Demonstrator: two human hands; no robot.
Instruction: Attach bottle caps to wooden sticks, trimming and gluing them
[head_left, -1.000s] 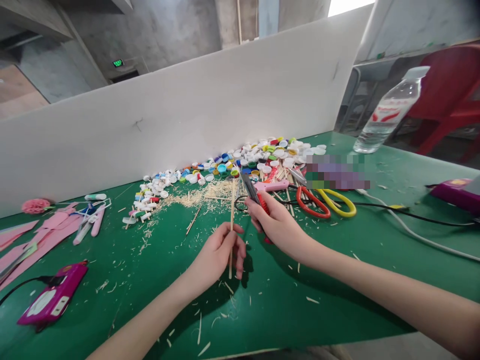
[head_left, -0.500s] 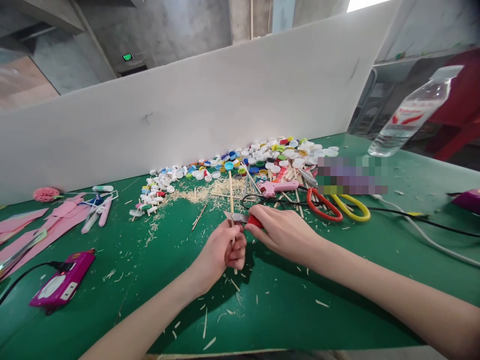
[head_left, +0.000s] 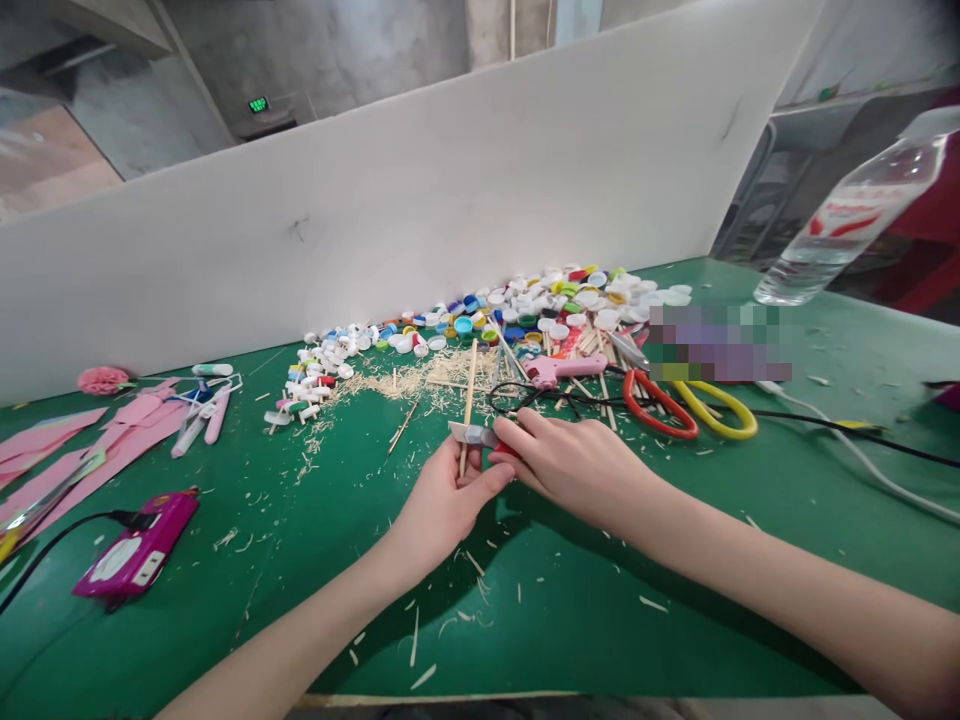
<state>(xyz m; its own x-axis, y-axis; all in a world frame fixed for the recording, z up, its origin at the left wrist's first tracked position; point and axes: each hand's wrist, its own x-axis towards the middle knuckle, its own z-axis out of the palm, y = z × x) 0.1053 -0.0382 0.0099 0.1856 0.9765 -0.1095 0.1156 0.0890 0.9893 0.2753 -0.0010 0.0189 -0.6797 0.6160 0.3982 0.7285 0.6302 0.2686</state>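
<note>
My left hand (head_left: pixel 454 498) is closed around the lower part of a thin wooden stick (head_left: pixel 470 385), which points up and away from me. My right hand (head_left: pixel 566 455) grips the red handle of a utility knife (head_left: pixel 474 434). Its short blade lies across the stick just above my left fingers. My left thumb reaches over to the knife side, close to my right fingers. Beyond the stick lies a heap of pale wood shavings (head_left: pixel 390 380). Loose shavings are also scattered on the green table (head_left: pixel 330 590) under my hands.
Many coloured bottle caps (head_left: pixel 517 305) lie along the white partition (head_left: pixel 420 210). Right of them are a pink glue gun (head_left: pixel 562 368), red-and-yellow-handled scissors (head_left: pixel 660 405) and a water bottle (head_left: pixel 847 225). To the left are pink paper strips (head_left: pixel 135 435) and a purple power socket (head_left: pixel 139 550).
My left thumb has stretched out toward the right hand and knife. The stick now leans slightly right, with its lower end lifted. The whole view has shifted a little.
</note>
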